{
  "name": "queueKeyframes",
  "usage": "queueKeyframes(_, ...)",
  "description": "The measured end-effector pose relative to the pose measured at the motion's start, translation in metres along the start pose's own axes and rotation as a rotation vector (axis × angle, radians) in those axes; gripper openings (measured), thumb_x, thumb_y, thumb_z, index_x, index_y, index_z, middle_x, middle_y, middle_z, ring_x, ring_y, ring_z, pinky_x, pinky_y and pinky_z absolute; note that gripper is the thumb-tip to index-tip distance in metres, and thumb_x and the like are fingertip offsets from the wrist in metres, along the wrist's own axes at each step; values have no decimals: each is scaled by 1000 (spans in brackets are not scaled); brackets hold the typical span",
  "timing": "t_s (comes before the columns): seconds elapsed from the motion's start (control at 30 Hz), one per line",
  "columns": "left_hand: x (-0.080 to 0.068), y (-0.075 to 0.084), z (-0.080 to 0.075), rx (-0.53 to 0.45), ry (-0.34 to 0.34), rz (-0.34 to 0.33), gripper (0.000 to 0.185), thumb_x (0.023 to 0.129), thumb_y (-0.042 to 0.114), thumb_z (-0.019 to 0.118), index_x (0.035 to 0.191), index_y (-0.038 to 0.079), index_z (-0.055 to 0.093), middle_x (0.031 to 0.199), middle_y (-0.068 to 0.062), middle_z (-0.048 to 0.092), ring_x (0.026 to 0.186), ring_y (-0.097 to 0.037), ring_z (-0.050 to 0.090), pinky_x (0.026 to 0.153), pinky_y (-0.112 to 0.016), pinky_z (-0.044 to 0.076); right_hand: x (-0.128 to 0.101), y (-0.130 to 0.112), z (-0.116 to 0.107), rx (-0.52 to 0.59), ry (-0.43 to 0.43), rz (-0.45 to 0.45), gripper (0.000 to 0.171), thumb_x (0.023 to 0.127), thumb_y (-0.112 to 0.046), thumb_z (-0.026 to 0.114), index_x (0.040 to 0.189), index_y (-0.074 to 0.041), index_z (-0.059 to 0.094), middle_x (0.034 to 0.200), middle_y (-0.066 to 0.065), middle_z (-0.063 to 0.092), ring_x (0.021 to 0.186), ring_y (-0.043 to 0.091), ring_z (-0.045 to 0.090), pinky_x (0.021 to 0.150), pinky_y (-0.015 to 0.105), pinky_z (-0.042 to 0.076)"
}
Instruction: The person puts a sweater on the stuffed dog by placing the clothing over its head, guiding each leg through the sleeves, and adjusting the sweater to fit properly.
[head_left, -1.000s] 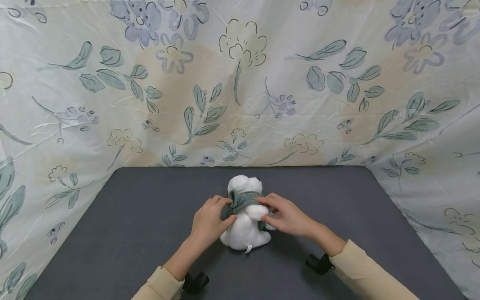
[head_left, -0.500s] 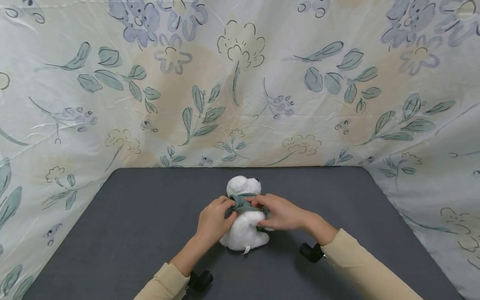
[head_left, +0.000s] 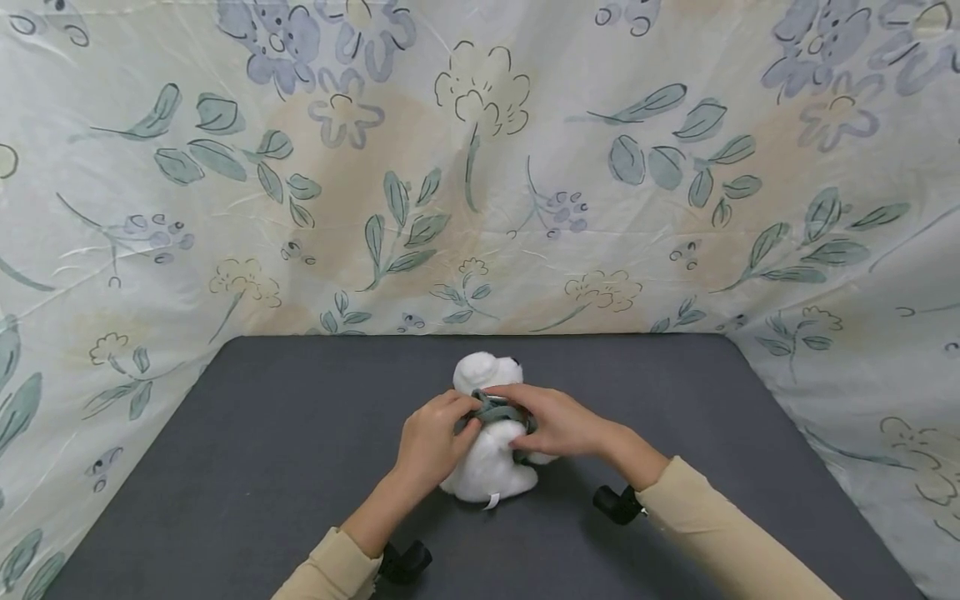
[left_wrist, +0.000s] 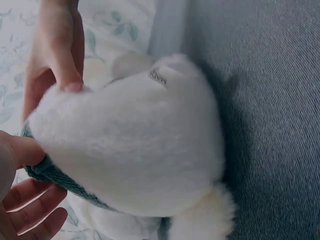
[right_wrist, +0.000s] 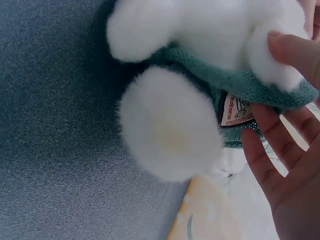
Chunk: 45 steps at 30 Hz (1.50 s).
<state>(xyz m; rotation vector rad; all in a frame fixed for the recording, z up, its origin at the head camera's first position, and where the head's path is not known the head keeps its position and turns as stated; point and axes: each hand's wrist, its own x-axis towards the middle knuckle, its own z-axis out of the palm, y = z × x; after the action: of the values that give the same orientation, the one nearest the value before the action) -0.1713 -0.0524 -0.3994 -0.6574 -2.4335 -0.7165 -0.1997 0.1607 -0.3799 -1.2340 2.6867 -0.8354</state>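
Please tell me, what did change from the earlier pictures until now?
Both hands, left hand and right hand, pushed the green knitted garment up the white plush toy, bunching it near the neck. The toy stayed seated on the dark table.

A dark grey table (head_left: pixel 262 467) carries the work, its surface a fine woven cloth. A pale floral sheet (head_left: pixel 480 167), printed with green leaves and lilac and cream flowers, hangs along the far edge and down both side edges, creased in places.
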Motion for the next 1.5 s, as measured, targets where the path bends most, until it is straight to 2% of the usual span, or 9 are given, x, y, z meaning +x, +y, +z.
queueKeyframes(0.1, -1, 3, -1, 2, 10, 39, 12, 79, 15, 71, 90, 19, 71, 87, 5, 64, 65, -8, 58, 49, -21, 43, 1, 2, 2, -10, -5, -33, 62, 79, -23, 73, 134, -19, 45, 125, -5, 54, 105, 8, 55, 84, 29, 48)
queueKeyframes(0.2, -2, 4, -1, 4, 21, 72, 12, 78, 14, 72, 89, 19, 71, 85, 6, 63, 65, -7, 57, 49, -19, 42, 2, 3, 3, -21, -6, -34, 51, 80, -24, 73, 126, -17, 53, 121, -4, 57, 105, 8, 56, 84, 28, 48)
queueKeyframes(0.5, -2, 5, -2, -2, 45, 108, 12, 77, 13, 72, 87, 20, 71, 83, 6, 61, 64, -5, 55, 49, -18, 41, 6, 4, 6, -37, 45, -14, 30, 79, -26, 73, 105, -22, 59, 97, -10, 62, 81, 1, 57, 69, 21, 48)
queueKeyframes(0.67, -3, 6, -3, -15, 46, 124, 11, 77, 13, 72, 86, 20, 71, 82, 7, 60, 63, -5, 54, 49, -18, 40, 7, 3, 7, -94, 102, -14, 20, 79, -26, 74, 91, -22, 59, 77, -13, 57, 61, -1, 48, 56, 18, 42)
queueKeyframes(0.97, -3, 6, -2, -59, 51, 150, 11, 77, 15, 74, 86, 19, 70, 84, 6, 61, 65, -8, 57, 52, -18, 43, 10, -1, 12, -248, 238, 30, 24, 74, -25, 77, 74, -21, 54, 59, -14, 49, 47, -3, 36, 46, 15, 33)
queueKeyframes(1.07, -2, 5, -4, -47, 54, 145, 12, 76, 16, 75, 86, 18, 69, 83, 6, 61, 66, -7, 57, 53, -19, 45, 10, -2, 13, -231, 248, 27, 24, 75, -24, 77, 77, -20, 53, 62, -13, 51, 49, -2, 38, 47, 15, 35)
queueKeyframes(1.2, -2, 2, -6, -30, 42, 127, 14, 74, 16, 77, 85, 18, 69, 82, 6, 61, 66, -6, 57, 53, -19, 45, 10, -3, 12, -155, 192, 15, 24, 79, -24, 74, 93, -19, 55, 76, -11, 58, 59, -1, 48, 54, 17, 41)
queueKeyframes(1.4, -3, -3, -8, -40, 26, 81, 14, 74, 14, 76, 85, 19, 69, 82, 7, 62, 68, -7, 59, 54, -20, 46, 7, -2, 6, -99, 72, -55, 51, 86, -20, 65, 133, -23, 44, 94, -11, 56, 69, 3, 50, 61, 20, 42)
queueKeyframes(1.5, -2, -5, -8, -43, 27, 76, 14, 74, 14, 76, 85, 19, 69, 82, 7, 62, 68, -6, 59, 54, -20, 46, 7, -1, 4, -91, 40, -91, 54, 87, -18, 64, 136, -25, 42, 98, -11, 54, 69, 7, 49, 61, 20, 41)
